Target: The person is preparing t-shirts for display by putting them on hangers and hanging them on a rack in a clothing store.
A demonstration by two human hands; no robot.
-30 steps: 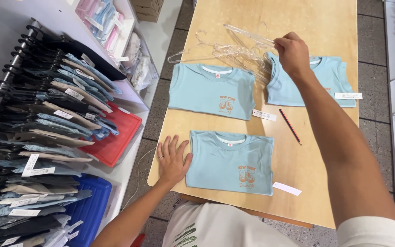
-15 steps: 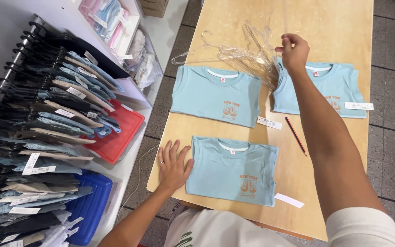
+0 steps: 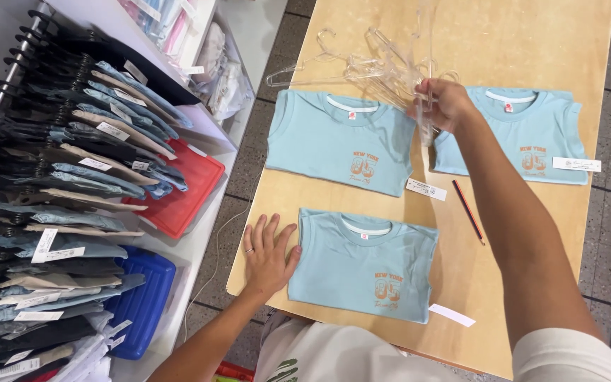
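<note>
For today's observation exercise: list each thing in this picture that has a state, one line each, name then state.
Left hand: flat on the table, fingers spread, touching the near shirt's edge.
Right hand: grip closed on a clear hanger, lifted.
Clear hanger: held, hanging down.
Hanger pile: tangled, lying on the table.
Near shirt: folded flat.
Pencil: lying loose.

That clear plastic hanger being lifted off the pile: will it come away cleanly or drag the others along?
Likely stiff and light: the right hand lifts the clear plastic hanger with its fingers alone. It may snag, since the hanger pile looks tangled, hooks crossing. The glossy plastic probably slides easily on the wooden table.
</note>
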